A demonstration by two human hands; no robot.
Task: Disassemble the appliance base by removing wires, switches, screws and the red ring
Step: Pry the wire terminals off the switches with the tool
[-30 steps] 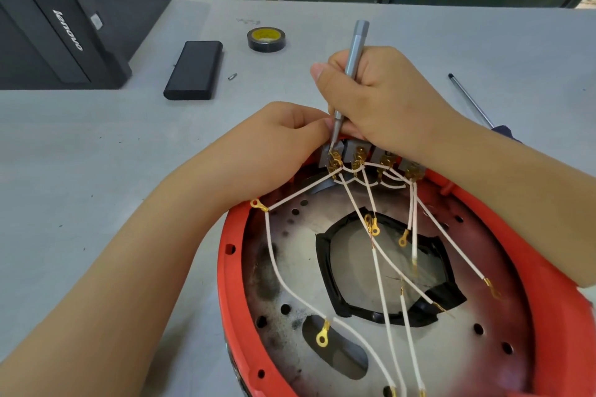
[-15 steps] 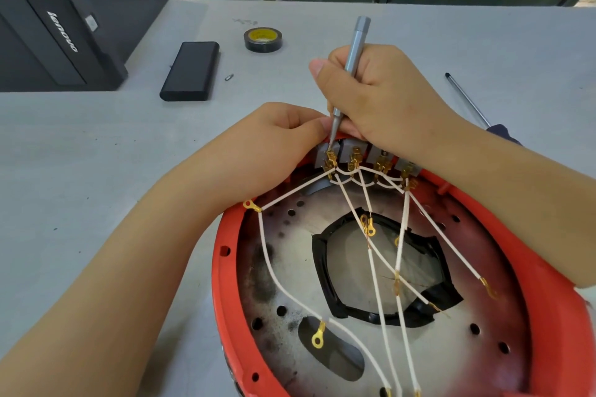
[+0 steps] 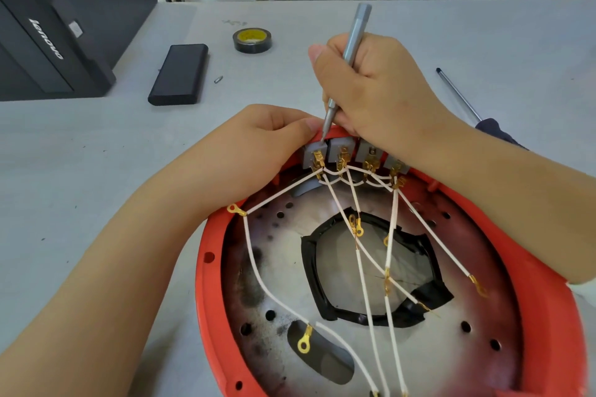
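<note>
My right hand [image 3: 371, 90] grips the slim grey metal screwdriver [image 3: 353, 39], tip at the grey plastic switches [image 3: 317, 151].
My left fingers [image 3: 303, 126] curl against the stiff round red plastic base [image 3: 209, 261]; its thin white wires [image 3: 258, 271] look fragile.

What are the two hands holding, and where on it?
The right hand grips a slim grey screwdriver around its lower shaft. The left hand pinches the far rim of the red ring beside the leftmost grey switch.

2 bare forearms, no sleeves, short fingernails
</note>
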